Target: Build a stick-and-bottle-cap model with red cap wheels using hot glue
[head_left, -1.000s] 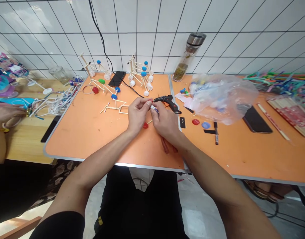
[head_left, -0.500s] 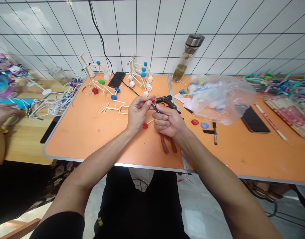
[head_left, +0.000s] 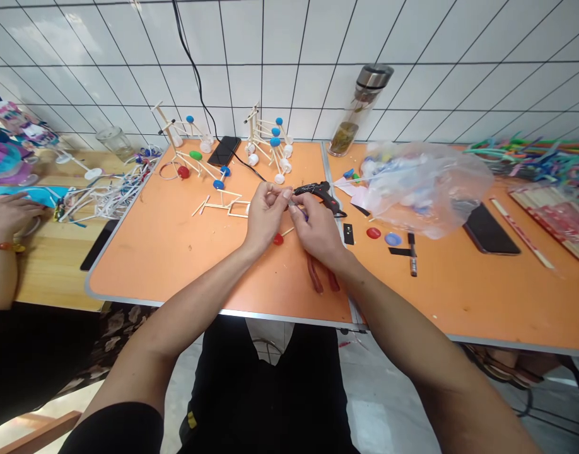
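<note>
My left hand [head_left: 265, 214] and my right hand [head_left: 316, 228] meet over the middle of the orange table [head_left: 166, 252], fingertips pinched together on a small piece I cannot make out. A red cap on a thin stick [head_left: 279, 238] lies on the table just below them. The black glue gun [head_left: 321, 192] rests right behind my right hand. Red-handled pliers [head_left: 321, 277] lie under my right wrist.
Stick-and-cap models [head_left: 268, 148] stand at the back beside a black phone [head_left: 223, 150]. A glass bottle [head_left: 356, 113], a clear plastic bag [head_left: 422, 186], loose caps [head_left: 383, 236], a marker [head_left: 413, 253] and another phone [head_left: 489, 229] lie right. Another person's hand [head_left: 5, 217] is at far left.
My right hand pulled back and down half a second ago, then came forward again to meet the left fingertips. The view shifted slightly.
</note>
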{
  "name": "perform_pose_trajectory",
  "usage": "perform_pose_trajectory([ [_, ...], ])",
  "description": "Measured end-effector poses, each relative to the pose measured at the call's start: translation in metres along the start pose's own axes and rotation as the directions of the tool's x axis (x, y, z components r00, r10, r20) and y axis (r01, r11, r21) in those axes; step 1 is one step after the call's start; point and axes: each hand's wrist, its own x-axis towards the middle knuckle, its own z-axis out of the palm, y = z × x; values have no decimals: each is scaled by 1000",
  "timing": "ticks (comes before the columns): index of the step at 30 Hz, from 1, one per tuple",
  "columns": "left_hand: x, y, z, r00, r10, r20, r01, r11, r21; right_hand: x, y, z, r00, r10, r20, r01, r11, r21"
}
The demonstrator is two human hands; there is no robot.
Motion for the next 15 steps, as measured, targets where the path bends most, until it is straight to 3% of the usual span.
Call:
perform_pose_trajectory([
  [2, 0, -2, -1, 999, -40, -23, 41, 999, 18, -3, 0, 2, 995, -77, -67, 51, 944, -325],
  [4, -1, -2, -2, 998, -64, -30, 64, 998, 11, -5, 0, 3, 994, -92, -63, 62, 928, -368],
  [6, -2, -2, -1, 998, -62, -18, 62, 998, -13, -4, 0, 3, 996, -67, -63, 58, 988, -143],
  [8, -3, -1, 0, 999, -53, -3, 53, 998, -41, -1, 0, 0, 999, 33, 33, -41, 960, 276],
  [10, -3, 1, 1, 999, -39, 16, 40, 997, -61, 3, -1, -7, 956, 119, 267, -263, 749, 608],
  [11, -3, 2, 2, 999, -28, 25, 29, 997, -67, 4, -2, -10, 914, 128, 385, -375, 627, 682],
  [13, -3, 3, 2, 999, 6, 40, -3, 997, -77, 7, -4, -15, 839, 108, 533, -518, 459, 722],
  [15, -2, 4, 2, 998, 39, 41, -35, 996, -88, 8, -6, -16, 815, 88, 573, -555, 404, 727],
])
